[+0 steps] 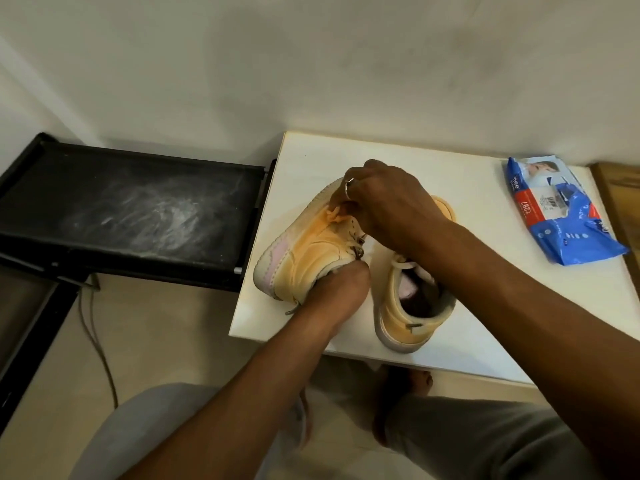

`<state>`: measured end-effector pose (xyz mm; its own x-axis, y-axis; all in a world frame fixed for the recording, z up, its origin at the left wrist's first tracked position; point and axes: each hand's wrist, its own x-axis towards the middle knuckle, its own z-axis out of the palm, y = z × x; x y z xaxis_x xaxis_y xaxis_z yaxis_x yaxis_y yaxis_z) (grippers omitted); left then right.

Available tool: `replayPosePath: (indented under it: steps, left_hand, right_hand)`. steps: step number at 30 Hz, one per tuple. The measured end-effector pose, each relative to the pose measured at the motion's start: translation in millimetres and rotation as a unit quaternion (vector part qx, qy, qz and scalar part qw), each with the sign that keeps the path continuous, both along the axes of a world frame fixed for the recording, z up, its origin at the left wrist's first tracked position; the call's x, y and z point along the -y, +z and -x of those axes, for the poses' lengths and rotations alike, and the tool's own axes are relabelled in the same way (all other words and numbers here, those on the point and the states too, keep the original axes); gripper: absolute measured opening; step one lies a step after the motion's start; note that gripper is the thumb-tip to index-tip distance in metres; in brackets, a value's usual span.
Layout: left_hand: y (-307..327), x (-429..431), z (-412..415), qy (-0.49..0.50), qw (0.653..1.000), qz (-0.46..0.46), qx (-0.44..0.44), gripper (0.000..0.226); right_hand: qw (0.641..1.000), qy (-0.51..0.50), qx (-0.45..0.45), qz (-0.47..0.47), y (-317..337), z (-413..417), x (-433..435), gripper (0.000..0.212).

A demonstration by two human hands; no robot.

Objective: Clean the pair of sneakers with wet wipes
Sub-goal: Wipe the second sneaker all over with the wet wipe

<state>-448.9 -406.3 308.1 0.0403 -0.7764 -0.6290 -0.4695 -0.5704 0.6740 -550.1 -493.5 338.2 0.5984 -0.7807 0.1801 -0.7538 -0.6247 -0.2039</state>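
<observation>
White table top (pixel 415 157) is spread beneath both hands, and a dusty black tray (pixel 131 206) is seen well apart to the left of the left hand (pixel 332 289). That hand is pushed into the collar of the held sneaker (pixel 304 247), so its fingers are hidden and whether they are curled or straight cannot be told. The second sneaker (pixel 398 313) is stood just to the right of it, partly beneath the right forearm. A blue wet-wipe pack (pixel 557 209) is laid well apart to the right of the right hand (pixel 388 202), and no wipe is seen in either hand. The right hand is curled over the held sneaker's vamp, and the laces (pixel 337 213) appear to be pinched by its fingertips; a ring (pixel 347 188) is worn on one finger. The shoe is judged light, with a soft upper that would cave under rubbing and a stiff sole; a hand kept inside is judged the best support, and the loose laces a poor hold.
</observation>
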Motion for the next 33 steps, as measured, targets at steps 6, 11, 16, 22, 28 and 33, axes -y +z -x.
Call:
replayPosePath:
  steps: [6, 11, 16, 22, 28, 33]
  left_hand:
    - [-2.6, 3.4, -1.4, -0.071, 0.997, 0.012, 0.006, 0.035]
    - [0.9, 3.2, 0.3, -0.107, 0.993, 0.020, 0.039, 0.038]
    - [-5.5, 7.8, 2.4, -0.133, 0.991, -0.014, 0.021, 0.039]
    - [-21.6, 13.6, 3.8, -0.216, 0.961, 0.032, 0.168, 0.030]
    - [-4.3, 11.1, 0.1, -0.132, 0.989, -0.025, 0.056, 0.037]
    - [-20.2, 11.8, 4.7, -0.319, 0.911, -0.005, 0.263, 0.041]
  right_hand:
    - [0.996, 0.075, 0.021, -0.033, -2.0, -11.6, -10.3, 0.023]
    - [0.999, 0.036, 0.004, 0.018, -3.5, -5.6, -5.0, 0.020]
    - [0.999, 0.037, 0.018, -0.019, -1.5, -10.1, -5.7, 0.024]
    - [0.997, 0.073, 0.015, -0.016, 2.9, -18.5, -10.8, 0.025]
    - [0.999, 0.035, 0.010, -0.011, 1.5, -14.6, -8.5, 0.025]
    - [0.992, 0.107, 0.019, -0.060, 10.1, -26.4, -19.4, 0.026]
